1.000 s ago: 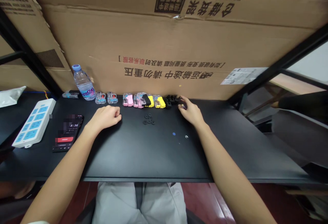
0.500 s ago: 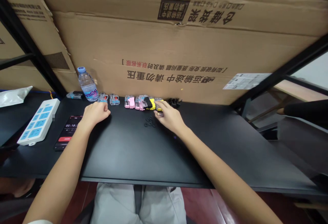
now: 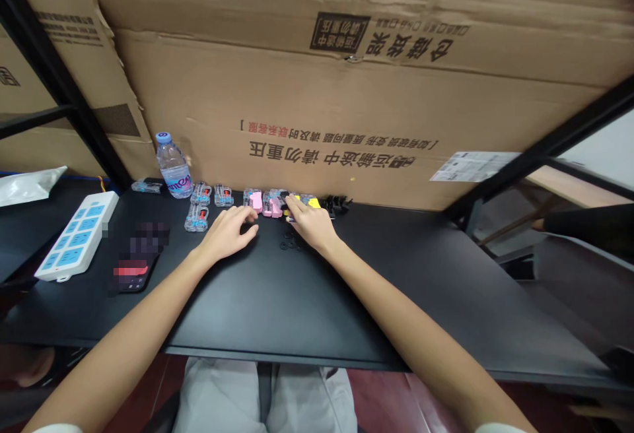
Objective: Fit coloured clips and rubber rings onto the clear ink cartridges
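left hand (image 3: 230, 230) loosely open | right hand (image 3: 311, 223): grip unclear, overlapping black rings (image 3: 285, 245) | bottle (image 3: 173, 167) beyond phone (image 3: 139, 260)

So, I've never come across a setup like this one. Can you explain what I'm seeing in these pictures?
There's no machine here, just a person using two bare hands. A single camera worn on the head looks forward and down.

On the black table, against upright cardboard, are small clear parts, pink parts and yellow parts. Towards the left are a bottle, a phone and a white power strip.

The left hand is loosely open near the pink parts, with nothing visible in it. The right hand is at the yellow parts; its back hides whether it grips anything.
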### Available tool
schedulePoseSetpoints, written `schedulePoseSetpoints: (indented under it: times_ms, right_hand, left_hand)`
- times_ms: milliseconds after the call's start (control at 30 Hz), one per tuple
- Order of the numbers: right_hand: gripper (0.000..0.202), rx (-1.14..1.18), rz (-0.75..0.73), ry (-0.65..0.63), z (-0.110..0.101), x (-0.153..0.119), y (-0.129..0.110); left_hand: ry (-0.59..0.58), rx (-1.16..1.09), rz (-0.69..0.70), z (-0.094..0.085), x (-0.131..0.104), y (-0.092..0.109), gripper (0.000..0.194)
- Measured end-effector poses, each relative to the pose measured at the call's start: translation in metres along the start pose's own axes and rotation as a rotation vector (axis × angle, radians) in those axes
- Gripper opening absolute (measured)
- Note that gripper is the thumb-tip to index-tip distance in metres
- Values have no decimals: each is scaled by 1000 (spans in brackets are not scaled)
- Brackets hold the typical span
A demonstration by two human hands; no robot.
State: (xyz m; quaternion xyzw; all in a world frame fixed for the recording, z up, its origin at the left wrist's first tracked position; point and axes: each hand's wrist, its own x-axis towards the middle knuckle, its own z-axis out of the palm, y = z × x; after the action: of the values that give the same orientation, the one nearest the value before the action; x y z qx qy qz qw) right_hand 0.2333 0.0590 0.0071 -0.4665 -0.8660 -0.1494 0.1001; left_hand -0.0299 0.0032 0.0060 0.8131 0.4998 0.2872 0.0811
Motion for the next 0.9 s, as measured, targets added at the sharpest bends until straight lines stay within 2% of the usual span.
schedulePoseSetpoints:
  times_ms: [100, 167, 233, 300, 433, 533, 633, 700, 800, 900]
  right_hand:
    - [51, 94, 39, 153, -2, -14, 7]
    - [47, 207, 91, 272, -6, -26, 9]
    - [43, 351, 128, 364, -11, -39, 8]
    - [41, 493, 148, 402, -14, -49, 6]
    - [39, 709, 188, 358, -17, -59, 8]
    - [39, 824, 226, 308, -21, -61, 11]
    - [36, 923, 221, 249, -31, -63, 8]
    - [35, 988, 181, 191, -39, -64, 2]
    - [49, 1116, 119, 77, -47, -67, -10]
    - [65, 1183, 89, 10, -47, -69, -16]
  left_hand:
    - [31, 79, -25, 7, -2, -3, 42]
    - [-1, 146, -45, 10, -3, -5, 54]
    - [-50, 184, -62, 12, -3, -7, 59]
    - [-90, 195, -66, 14, -3, -8, 59]
    - [-114, 184, -79, 17, -1, -7, 58]
    - [-62, 122, -77, 12, 1, 1, 53]
    - [52, -132, -36, 2, 4, 16, 47]
    - [67, -311, 47, -2, 4, 27, 42]
    - [16, -383, 150, 2, 2, 42, 32]
    - [-22, -406, 119, 10, -1, 49, 28]
